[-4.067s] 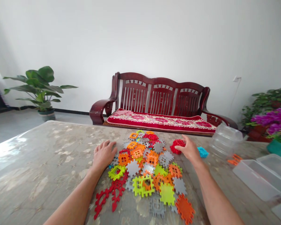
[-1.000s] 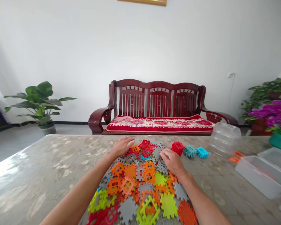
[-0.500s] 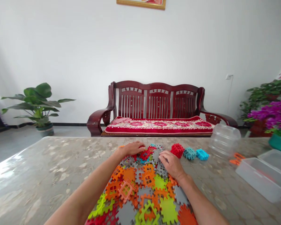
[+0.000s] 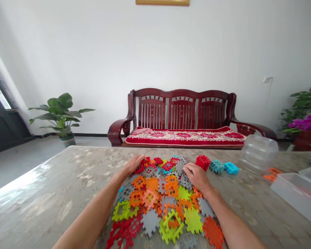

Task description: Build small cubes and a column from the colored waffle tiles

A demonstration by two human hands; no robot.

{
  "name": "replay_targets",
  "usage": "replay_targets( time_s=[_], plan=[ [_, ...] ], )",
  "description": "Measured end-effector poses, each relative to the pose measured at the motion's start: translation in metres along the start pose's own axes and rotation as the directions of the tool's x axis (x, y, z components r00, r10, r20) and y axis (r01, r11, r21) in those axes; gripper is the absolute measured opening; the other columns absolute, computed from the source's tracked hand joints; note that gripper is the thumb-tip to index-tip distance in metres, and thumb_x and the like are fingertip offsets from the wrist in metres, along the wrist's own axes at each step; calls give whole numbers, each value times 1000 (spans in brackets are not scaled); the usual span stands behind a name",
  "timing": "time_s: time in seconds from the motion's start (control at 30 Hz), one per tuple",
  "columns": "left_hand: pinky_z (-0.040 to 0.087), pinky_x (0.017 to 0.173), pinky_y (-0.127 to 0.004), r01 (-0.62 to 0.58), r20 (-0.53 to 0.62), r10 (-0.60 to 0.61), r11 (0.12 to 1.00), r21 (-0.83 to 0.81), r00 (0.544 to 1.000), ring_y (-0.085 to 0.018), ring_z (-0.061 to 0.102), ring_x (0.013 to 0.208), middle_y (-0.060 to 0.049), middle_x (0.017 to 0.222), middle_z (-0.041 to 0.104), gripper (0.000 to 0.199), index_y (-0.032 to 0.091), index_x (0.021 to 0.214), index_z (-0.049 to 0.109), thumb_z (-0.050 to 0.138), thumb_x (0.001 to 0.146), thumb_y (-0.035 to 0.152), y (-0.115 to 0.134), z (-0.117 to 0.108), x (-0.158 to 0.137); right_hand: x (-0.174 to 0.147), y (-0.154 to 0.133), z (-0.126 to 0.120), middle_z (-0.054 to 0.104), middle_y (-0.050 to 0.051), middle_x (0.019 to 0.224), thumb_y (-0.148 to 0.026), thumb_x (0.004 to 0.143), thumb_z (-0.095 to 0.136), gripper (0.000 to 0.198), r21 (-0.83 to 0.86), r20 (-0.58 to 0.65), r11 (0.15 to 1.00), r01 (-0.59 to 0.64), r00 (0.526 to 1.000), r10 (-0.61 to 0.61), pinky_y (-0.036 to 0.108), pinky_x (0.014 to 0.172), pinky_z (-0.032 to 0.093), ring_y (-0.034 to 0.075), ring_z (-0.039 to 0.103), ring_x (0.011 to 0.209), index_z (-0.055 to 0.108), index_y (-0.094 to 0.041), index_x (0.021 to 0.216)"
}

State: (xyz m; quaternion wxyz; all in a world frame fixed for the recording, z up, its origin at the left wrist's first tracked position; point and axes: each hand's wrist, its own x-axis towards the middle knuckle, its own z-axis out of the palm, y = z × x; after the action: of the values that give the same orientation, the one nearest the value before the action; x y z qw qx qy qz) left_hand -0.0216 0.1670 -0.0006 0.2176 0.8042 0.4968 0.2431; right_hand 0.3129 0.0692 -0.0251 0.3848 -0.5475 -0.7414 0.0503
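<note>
Tiles of notched plastic (image 4: 168, 200) lie heaped on the table (image 4: 75, 197) at 6 o'clock, head view. At the pile's 11 o'clock, the left hand (image 4: 134, 165) stretches beside red pieces (image 4: 139, 169); at 2, the right hand (image 4: 197, 175) curls narrow at a gray tile (image 4: 179, 167). Whether either grips one cannot be told. The tiles look light, stiff and slick, best pinched by toothed edges or window bars.

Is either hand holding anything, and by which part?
I can't tell for the right hand: it is at the right edge of a gray piece, but any grip is hidden. The left hand lies beside red pieces, with no hold visible.
</note>
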Motion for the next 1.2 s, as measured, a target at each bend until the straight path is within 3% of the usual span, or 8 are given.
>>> replay_targets(
  time_s=[0.23, 0.37, 0.5, 0.6, 0.93, 1.07, 1.2],
  plan=[
    [43, 103, -30, -12, -45, 4, 986, -167, 999, -22, 62, 109, -3, 108, 74, 60, 22, 89, 71, 20, 93, 53, 28, 8, -22, -1, 0, -2, 71, 5, 92, -32, 93, 47, 27, 1, -53, 1000, -7, 999, 7, 33, 85, 50, 20, 66, 89, 71, -23, 85],
    [38, 110, -36, 77, -148, -88, 994, -78, 985, -25, 57, 121, -5, 123, 69, 62, 20, 107, 70, 20, 93, 53, 9, 4, -34, 4, -10, -4, 71, 5, 106, -27, 89, 52, 23, -29, -20, 998, 54, 998, -55, 36, 95, 48, 21, 64, 103, 72, -24, 99],
    [29, 115, -42, 176, -152, -162, 980, 87, 975, -25, 49, 131, -5, 137, 61, 59, 23, 127, 62, 19, 96, 48, -20, 5, -46, 15, -29, 1, 69, 6, 119, -23, 88, 53, 31, -90, 88, 992, 94, 992, -86, 41, 102, 43, 23, 59, 114, 69, -24, 115],
    [23, 117, -46, 211, -140, -191, 967, 142, 972, -25, 45, 135, -3, 142, 57, 57, 27, 132, 59, 19, 97, 47, -29, 8, -48, 25, -41, 11, 69, 7, 121, -27, 88, 57, 32, -166, 157, 978, 123, 983, -97, 44, 102, 42, 26, 58, 114, 68, -23, 118],
    [41, 103, -35, 131, -189, -115, 988, 77, 975, -24, 61, 115, -7, 121, 70, 50, 21, 113, 70, 32, 92, 47, -30, 4, -42, 43, -70, 27, 73, 9, 108, -37, 82, 66, 32, -415, 190, 910, 17, 979, 68, 40, 91, 44, 29, 61, 103, 72, -23, 109],
    [43, 100, -35, 126, -195, -108, 988, 85, 975, -24, 62, 111, -7, 118, 71, 48, 22, 108, 72, 33, 92, 46, -30, 3, -42, 39, -72, 13, 73, 7, 112, -41, 85, 63, 39, -434, 108, 901, 7, 993, 45, 37, 94, 43, 26, 60, 106, 68, -22, 118],
    [43, 100, -34, 130, -201, -110, 988, 89, 973, -24, 62, 112, -6, 118, 71, 47, 23, 107, 72, 35, 91, 46, -32, 4, -41, 30, -54, -21, 72, 7, 114, -46, 88, 59, 44, -404, -137, 903, -147, 986, 99, 35, 94, 44, 25, 62, 105, 66, -22, 124]
  ],
)
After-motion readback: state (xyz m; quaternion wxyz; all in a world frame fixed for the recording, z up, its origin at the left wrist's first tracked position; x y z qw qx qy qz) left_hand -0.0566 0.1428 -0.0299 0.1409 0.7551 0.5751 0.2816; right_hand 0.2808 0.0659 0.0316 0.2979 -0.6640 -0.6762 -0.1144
